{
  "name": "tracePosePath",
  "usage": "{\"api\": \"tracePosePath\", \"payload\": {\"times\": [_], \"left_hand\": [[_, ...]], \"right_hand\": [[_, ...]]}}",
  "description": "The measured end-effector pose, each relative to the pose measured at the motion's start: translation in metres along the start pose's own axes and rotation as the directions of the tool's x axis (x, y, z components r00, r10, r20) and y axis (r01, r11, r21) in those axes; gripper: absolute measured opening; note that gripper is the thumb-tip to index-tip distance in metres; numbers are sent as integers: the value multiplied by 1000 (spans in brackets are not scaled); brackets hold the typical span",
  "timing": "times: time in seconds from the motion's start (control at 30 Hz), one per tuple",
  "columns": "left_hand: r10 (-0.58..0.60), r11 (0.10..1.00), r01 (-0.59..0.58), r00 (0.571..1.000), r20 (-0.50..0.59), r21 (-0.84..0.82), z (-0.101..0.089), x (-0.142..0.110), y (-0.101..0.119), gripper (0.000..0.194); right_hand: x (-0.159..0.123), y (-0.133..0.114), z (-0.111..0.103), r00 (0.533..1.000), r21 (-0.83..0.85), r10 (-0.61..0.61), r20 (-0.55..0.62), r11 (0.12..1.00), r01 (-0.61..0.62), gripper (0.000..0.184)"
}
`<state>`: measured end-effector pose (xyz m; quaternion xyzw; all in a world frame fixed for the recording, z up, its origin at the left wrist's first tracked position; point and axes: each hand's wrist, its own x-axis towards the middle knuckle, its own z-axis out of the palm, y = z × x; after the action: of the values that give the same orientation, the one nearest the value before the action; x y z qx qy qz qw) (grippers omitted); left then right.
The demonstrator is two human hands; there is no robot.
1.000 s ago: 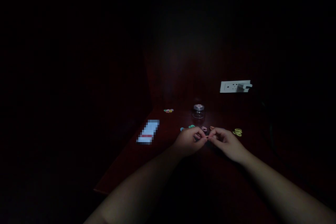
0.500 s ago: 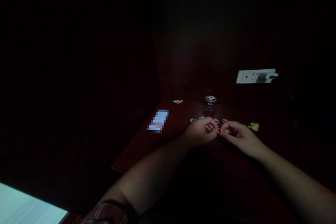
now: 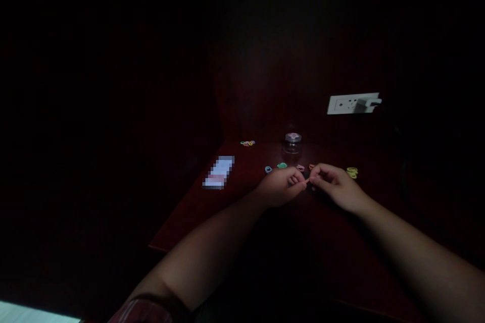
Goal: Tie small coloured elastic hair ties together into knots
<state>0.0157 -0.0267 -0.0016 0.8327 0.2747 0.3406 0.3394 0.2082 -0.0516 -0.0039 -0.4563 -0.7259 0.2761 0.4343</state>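
My left hand [image 3: 281, 187] and my right hand [image 3: 338, 187] meet over the dark red table, thumbs and fingertips pinched. Between their fingertips stretches a small orange elastic hair band [image 3: 307, 180], held at both ends. Just beyond the hands lie little groups of bands: blue [image 3: 269, 169], green [image 3: 282, 165], pink [image 3: 300, 167] and orange ones [image 3: 311, 166], partly hidden by my fingers. A yellow group [image 3: 352, 172] is to the right of my right hand. Farther back stands a clear lidded jar [image 3: 292, 144].
A mixed-colour pile of bands [image 3: 247, 143] lies at the table's back left. In front of it is a lit, blurred-out phone [image 3: 219, 172]. On the back wall, a white socket plate [image 3: 346, 104] holds a plug [image 3: 369, 103]. The surroundings are very dark.
The view has shifted, so the table and its things sit farther left and slightly higher. Both hands keep their pinch, and the orange band between them now shows more clearly.
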Motion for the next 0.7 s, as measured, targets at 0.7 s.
{"api": "tracePosePath", "payload": {"times": [0.7], "left_hand": [[-45, 999, 46, 998, -51, 22, -2, 1, -8, 18]], "right_hand": [[-3, -6, 9, 979, 220, 92, 180, 967, -131, 23]]}}
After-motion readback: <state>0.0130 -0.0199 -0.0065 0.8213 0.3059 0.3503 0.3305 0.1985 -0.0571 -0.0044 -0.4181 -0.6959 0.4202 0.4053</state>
